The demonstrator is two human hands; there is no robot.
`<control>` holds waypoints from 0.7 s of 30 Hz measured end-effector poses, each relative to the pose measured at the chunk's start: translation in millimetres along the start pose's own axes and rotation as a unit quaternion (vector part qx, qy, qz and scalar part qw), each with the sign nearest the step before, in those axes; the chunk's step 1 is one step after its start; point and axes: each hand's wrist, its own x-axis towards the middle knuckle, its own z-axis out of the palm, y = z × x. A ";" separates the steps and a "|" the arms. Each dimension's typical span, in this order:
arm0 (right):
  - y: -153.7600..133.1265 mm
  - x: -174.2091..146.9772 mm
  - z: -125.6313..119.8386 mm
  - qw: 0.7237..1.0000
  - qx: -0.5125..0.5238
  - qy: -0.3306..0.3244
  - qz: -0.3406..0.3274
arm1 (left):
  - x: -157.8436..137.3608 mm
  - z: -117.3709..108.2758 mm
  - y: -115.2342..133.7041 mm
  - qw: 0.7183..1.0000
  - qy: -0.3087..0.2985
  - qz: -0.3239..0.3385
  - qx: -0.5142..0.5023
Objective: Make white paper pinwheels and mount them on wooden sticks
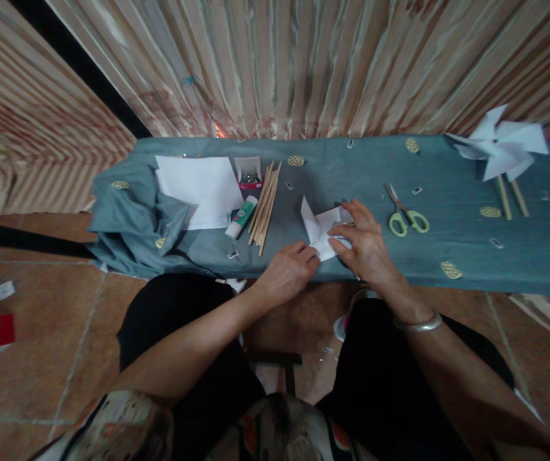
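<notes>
A folded sheet of white paper point(321, 224) lies near the front edge of the cloth, with one pointed flap standing up at its left. My left hand point(290, 272) has its fingers pressed together on the paper's near left corner. On the other side, my right hand point(363, 246) pinches a part of the same paper between thumb and fingers, hiding its right side. A pair of scissors point(403, 214) with light green handles lies to the right of that hand. Left of the paper is a bundle of wooden sticks point(266, 205), beside a green and white glue stick point(242, 218).
A stack of white paper point(202, 182) and an open box of small metal pins point(248, 173) stand at the left. White paper pinwheels point(498, 142) with sticks lie at the far right. A striped curtain point(275, 70) hangs behind the bluish cloth point(351, 169).
</notes>
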 end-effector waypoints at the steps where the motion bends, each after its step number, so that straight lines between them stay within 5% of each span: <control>1: -0.8 0.0 -0.3 1.000 -0.002 -0.001 -0.001 | -0.1 0.2 0.0 1.000 0.000 0.000 0.000; 16: -13.5 -12.5 -3.3 0.997 -0.038 -0.055 -0.041 | 0.2 -3.1 0.1 1.000 -0.010 -0.003 -0.005; 21: -14.6 -16.5 -6.8 0.994 -0.049 -0.073 -0.058 | -2.3 -6.9 -4.8 0.997 0.031 -0.027 -0.073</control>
